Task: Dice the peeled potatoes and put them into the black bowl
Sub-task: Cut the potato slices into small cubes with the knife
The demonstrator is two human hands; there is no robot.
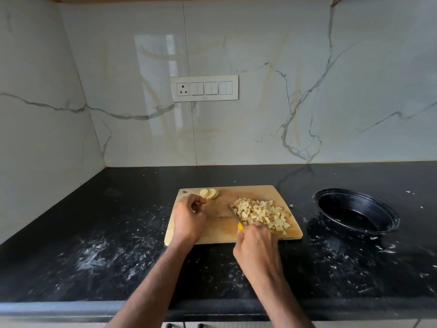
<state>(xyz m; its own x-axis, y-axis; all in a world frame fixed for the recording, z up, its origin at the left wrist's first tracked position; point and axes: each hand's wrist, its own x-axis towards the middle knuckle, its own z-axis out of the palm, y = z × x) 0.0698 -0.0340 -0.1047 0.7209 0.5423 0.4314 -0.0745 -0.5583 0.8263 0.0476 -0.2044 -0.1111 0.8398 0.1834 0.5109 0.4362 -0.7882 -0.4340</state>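
Note:
A wooden cutting board (220,223) lies on the black counter. A heap of diced potato (262,214) covers its right half. A few round potato slices (209,193) lie stacked at its far left corner. My right hand (256,249) grips a knife (234,215) by its yellow handle, the blade resting against the left side of the dice. My left hand (189,216) hovers over the board's left part, fingers curled, fingertips just short of the slices. The black bowl (357,213) stands to the right of the board and holds no potato.
The black stone counter (94,245) is speckled with white smears and crumbs. A stray potato bit (291,205) lies just off the board's right edge. A marble backsplash with a switch panel (204,88) rises behind; a side wall closes the left.

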